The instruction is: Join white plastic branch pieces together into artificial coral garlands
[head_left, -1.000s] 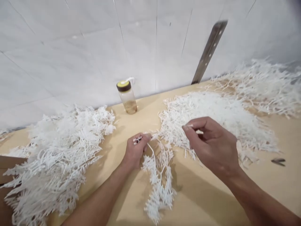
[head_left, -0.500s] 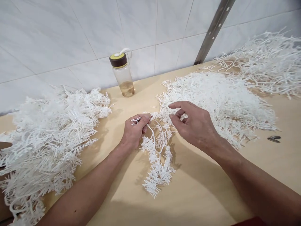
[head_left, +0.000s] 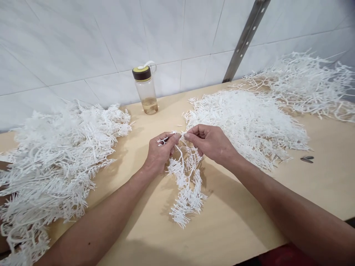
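A white plastic branch (head_left: 187, 192) with fine needle-like tips hangs down over the table in the middle of the view. Its upper end is pinched between the thumb and fingers of my left hand (head_left: 163, 149). Close beside it, my right hand (head_left: 212, 142) pinches a small white sprig at the top of the branch, the fingertips of both hands nearly touching. Behind my right hand lies a wide heap of small white sprigs (head_left: 244, 122).
A big pile of white branches (head_left: 63, 159) covers the left side. More bare branches (head_left: 305, 85) lie at the back right. A bottle (head_left: 145, 92) stands near the tiled wall, left of a metal post (head_left: 244, 44). Small dark objects (head_left: 307, 159) lie on the table (head_left: 327, 184).
My right hand has moved left from above the sprig heap, and its fingers have closed at the branch's top. My left hand keeps its hold. The camera view has shifted slightly.
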A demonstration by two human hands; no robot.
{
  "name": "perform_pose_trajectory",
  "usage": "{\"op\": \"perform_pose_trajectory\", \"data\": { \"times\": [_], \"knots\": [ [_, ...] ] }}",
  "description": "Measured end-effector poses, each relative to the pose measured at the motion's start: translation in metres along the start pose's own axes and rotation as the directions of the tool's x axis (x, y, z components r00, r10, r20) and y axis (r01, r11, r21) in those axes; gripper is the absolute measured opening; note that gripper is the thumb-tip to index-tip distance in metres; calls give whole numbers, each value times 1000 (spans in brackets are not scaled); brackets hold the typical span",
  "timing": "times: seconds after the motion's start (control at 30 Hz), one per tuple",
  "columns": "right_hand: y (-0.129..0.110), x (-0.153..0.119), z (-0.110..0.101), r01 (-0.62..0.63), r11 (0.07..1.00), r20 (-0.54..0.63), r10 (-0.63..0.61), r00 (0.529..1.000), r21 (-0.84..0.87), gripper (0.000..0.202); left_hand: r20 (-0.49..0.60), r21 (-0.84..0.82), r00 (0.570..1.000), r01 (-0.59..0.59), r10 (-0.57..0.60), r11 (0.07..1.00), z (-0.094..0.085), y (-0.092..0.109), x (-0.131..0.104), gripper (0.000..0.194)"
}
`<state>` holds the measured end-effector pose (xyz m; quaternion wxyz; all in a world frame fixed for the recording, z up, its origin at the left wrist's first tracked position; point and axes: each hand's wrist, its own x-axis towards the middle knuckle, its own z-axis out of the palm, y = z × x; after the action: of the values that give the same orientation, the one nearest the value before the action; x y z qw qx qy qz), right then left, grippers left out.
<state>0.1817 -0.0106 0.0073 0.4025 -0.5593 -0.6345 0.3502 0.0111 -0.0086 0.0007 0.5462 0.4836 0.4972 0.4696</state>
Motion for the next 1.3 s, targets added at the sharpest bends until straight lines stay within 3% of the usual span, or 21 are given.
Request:
{"op": "perform_pose_trajectory", "data": {
  "times": [0.13,0.27,0.67,0.9,1.03,1.13,1.3],
  "knots": [
    [3,2,2,-2,995,69,-5,998,103,26,-11,-14,1000,12,-12,1000,1,2,1,32],
    [-1,1,5,5,999,100,-10,995,54,25,-44,-26,999,30,-31,999,1,1,3,31],
    [-2,-5,10,68,995,37,-71,997,71,18,-30,-32,997,64,-65,997,2,-1,2,34],
    [-5,-10,13,207,978,51,-205,977,-21,10,-68,-34,996,55,-57,998,4,-2,5,32],
    [-19,-19,6,271,962,48,-269,962,-44,11,-103,-63,993,52,-58,997,-3,-4,15,34],
    [-29,-24,-4,275,961,20,-275,961,-19,12,-152,-147,987,25,-47,989,-12,-3,23,37],
    [-20,-16,-18,182,980,-121,-191,974,-85,13,-60,-85,996,66,-71,994,-15,1,20,36]
  ]
}}
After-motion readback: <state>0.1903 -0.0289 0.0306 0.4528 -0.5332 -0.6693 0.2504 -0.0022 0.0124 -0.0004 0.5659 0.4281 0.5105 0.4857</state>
